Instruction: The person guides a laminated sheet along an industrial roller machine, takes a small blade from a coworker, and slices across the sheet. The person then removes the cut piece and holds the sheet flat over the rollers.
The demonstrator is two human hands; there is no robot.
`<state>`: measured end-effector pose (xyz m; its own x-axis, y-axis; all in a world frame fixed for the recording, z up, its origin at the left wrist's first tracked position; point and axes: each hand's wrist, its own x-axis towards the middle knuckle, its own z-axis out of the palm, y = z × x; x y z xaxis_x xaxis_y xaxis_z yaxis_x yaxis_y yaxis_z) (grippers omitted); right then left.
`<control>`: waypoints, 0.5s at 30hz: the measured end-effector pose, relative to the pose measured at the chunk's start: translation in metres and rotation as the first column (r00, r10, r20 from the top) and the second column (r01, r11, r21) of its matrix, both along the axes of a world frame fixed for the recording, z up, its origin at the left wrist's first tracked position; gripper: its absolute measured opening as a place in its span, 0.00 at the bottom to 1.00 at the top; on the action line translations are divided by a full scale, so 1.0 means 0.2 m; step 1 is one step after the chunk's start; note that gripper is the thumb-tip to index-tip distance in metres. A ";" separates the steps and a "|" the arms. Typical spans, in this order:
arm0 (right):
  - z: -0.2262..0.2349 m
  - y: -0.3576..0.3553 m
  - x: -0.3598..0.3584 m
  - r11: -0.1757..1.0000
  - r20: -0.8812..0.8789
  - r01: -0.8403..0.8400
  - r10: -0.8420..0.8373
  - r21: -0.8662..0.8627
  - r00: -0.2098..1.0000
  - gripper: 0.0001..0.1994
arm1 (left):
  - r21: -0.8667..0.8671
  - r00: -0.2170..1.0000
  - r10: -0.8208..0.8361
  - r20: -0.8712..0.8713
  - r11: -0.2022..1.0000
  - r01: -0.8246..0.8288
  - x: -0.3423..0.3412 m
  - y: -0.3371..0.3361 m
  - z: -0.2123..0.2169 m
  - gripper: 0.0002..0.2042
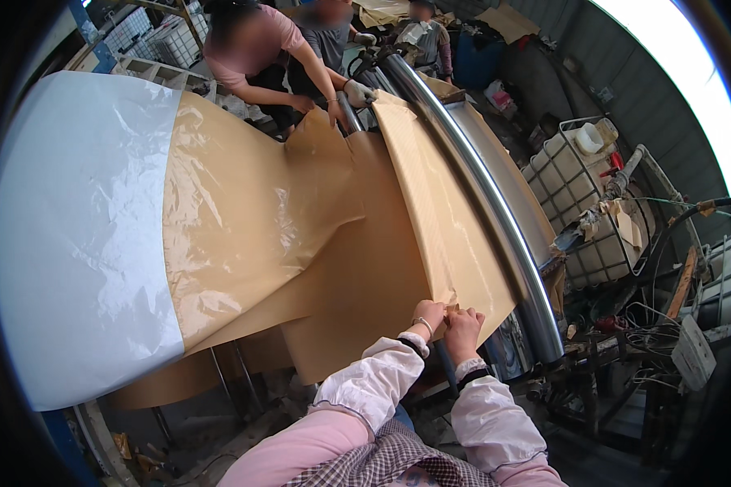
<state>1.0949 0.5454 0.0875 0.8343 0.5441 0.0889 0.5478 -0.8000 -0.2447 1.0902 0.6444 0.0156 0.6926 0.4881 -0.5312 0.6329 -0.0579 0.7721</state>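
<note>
Both my hands are close together at the near edge of a wide sheet of brown paper [463,235] that runs up onto a shiny metal roller [495,215]. My left hand [430,315] is closed on a crumpled bit of that paper edge. Right beside it, my right hand [464,331] pinches the same edge, fingers bent inward. To the left, a broad brown sheet with a glossy clear film [244,219] hangs in folds, joined to a large white roll [89,235]. White sleeve covers are on both my forearms.
Across the sheet, a person in a pink shirt [256,61] holds the paper's far edge; a gloved hand [359,93] rests nearby. Caged white tanks [581,195] stand at the right, near tangled cables and a pale box [694,355]. Metal bars run under the paper.
</note>
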 end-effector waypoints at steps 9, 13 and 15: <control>0.01 0.02 -0.02 0.999 -0.003 0.007 -0.007 0.035 1.000 0.02 | -0.002 0.999 -0.033 -0.008 0.999 0.033 -0.01 0.02 -0.03 0.17; 0.01 0.02 -0.03 0.999 0.006 0.012 -0.012 0.041 1.000 0.03 | 0.059 0.991 -0.122 0.051 0.991 0.119 -0.02 0.03 -0.03 0.17; 0.02 0.02 -0.03 1.000 0.004 0.013 -0.013 0.027 1.000 0.03 | 0.086 0.989 -0.140 0.050 0.987 0.135 -0.02 0.03 -0.03 0.18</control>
